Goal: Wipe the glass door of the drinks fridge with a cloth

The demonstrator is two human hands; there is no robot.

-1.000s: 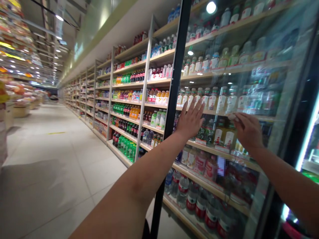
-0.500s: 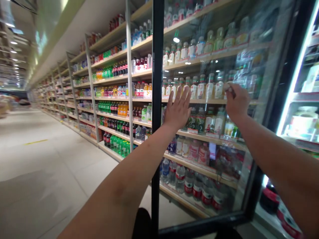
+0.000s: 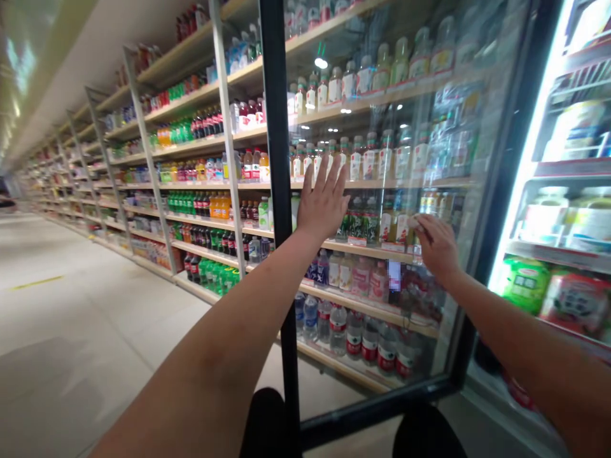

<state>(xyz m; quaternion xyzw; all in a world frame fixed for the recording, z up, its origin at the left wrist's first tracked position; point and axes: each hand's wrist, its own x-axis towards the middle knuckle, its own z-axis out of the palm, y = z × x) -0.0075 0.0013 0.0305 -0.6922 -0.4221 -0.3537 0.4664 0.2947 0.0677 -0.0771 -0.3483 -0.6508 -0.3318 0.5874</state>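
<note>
A glass cooler door (image 3: pixel 377 407) with a black frame stands swung open in front of me. My left hand (image 3: pixel 322 198) lies flat against its pane, fingers spread and nothing held. On the right side of the same pane is my right hand (image 3: pixel 436 248), its fingers pinched together. A small whitish wad (image 3: pixel 416 222) shows at those fingertips; its material is too small to tell, and most of it is hidden in the grip. Bottles on the shelves behind show through the glass, along with reflections.
Long drink shelves (image 3: pixel 195 222) run off to the left beside the pale tiled floor (image 3: pixel 95 312). At right, the lit cooler interior (image 3: pixel 563 172) holds jars and packs, including a green pack (image 3: pixel 525 283). My dark-clothed knees show below the door.
My right hand has slid down the glass, from the level of the middle bottle row to the row below. My left hand stays flat on the pane. The view has turned slightly right.
</note>
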